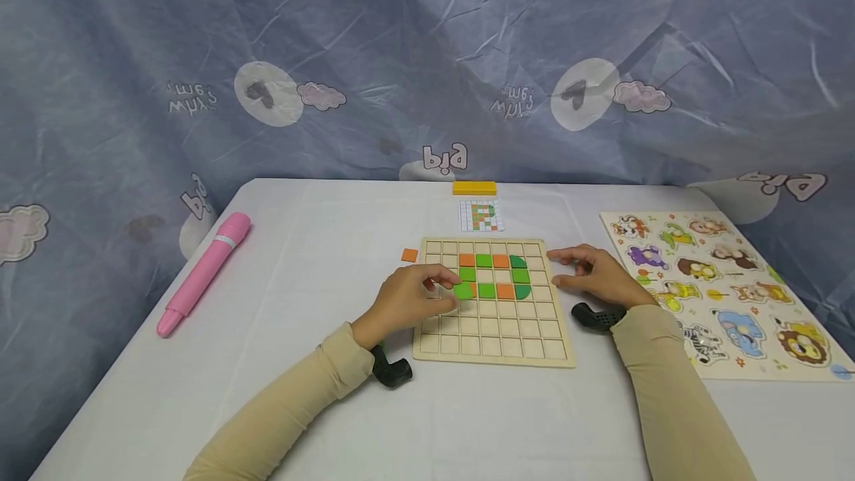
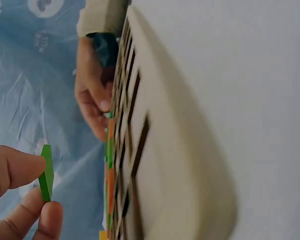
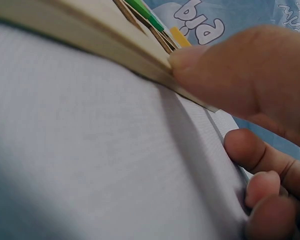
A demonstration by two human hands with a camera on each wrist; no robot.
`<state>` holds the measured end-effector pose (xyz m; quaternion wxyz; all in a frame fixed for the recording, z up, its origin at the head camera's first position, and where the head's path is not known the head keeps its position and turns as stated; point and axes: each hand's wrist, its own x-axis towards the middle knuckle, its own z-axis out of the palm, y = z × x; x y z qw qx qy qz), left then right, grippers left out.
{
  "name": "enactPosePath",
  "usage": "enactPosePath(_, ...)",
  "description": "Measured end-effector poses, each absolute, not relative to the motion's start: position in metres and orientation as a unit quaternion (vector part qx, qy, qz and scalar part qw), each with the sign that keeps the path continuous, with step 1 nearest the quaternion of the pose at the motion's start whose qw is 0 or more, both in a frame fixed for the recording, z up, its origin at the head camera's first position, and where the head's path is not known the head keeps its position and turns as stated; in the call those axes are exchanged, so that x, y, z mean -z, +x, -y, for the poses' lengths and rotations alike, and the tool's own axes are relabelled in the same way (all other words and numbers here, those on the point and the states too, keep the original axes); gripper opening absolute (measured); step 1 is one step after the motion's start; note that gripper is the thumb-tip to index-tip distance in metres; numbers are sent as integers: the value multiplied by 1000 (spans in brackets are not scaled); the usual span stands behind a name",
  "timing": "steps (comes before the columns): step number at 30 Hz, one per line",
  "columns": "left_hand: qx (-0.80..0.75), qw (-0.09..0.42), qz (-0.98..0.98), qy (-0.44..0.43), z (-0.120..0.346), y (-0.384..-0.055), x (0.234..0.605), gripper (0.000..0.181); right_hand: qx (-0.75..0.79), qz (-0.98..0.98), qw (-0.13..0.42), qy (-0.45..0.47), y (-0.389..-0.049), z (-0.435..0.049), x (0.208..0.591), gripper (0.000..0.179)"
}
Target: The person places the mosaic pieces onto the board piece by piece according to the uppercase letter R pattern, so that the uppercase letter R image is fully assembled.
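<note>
My left hand (image 1: 409,297) pinches a green square tile (image 2: 47,172) between thumb and fingers, over the left part of a wooden grid board (image 1: 494,347). In the head view the held tile overlaps an orange tile in the lower row. Orange and green square tiles (image 1: 487,290) lie in the grid's cells, with two dark green rounded-corner tiles (image 1: 522,292) at their right end. My right hand (image 1: 597,273) is at the board's right edge, its thumb (image 3: 190,60) touching the rim and its other fingers loosely bent, holding no tile.
A loose orange tile (image 1: 410,255) lies off the board's left corner. Behind the board are a printed pattern card (image 1: 481,216) and a yellow block (image 1: 474,188). A pink stick-shaped object (image 1: 207,273) lies at left, an animal puzzle board (image 1: 728,295) at right beside the right forearm.
</note>
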<state>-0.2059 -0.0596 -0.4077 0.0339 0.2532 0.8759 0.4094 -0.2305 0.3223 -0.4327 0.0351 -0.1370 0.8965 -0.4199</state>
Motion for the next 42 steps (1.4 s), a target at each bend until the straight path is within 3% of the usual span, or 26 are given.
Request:
enactPosePath(7, -405, 48, -870, 279, 55, -207, 417, 27, 419, -897, 35, -134, -230, -321, 432, 51)
enactPosePath(24, -328, 10, -891, 315, 51, -210, 433, 21, 420, -896, 34, -141, -232, -324, 434, 50)
enactPosePath(42, -335, 19, -887, 317, 52, -209, 435, 25, 417, -898, 34, -135, -232, -323, 434, 52)
